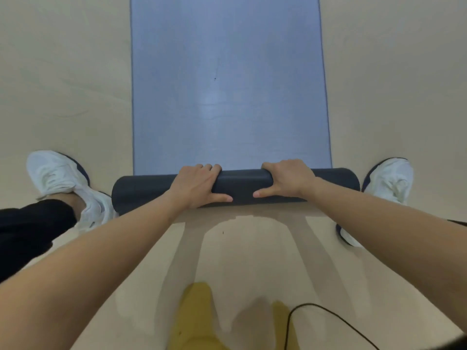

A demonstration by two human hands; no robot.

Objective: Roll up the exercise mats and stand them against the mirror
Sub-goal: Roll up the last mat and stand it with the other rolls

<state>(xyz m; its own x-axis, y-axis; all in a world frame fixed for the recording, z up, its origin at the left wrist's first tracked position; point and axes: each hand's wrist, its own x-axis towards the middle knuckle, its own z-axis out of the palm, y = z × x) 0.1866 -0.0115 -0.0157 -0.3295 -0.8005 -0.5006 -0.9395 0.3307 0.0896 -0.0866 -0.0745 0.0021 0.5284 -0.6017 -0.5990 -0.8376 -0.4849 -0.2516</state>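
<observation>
Nearest us hangs our yellow top (194, 319), bottom centre. At mid-left stands our left shoe (58, 178), feet set wide, we judge, so the roll can travel between them. Our left hand (199, 185) grips the mat (242, 184) on its dark rolled part across mid-frame (the flat blue sheet (227, 84) runs on to the top edge), arm straight, fingers curled over the far side, thumb laid along the near side. Our right hand (285, 180) mirrors it, thumbs pointing at each other, for an even roll. Our right shoe (389, 178) flanks it at mid-right.
</observation>
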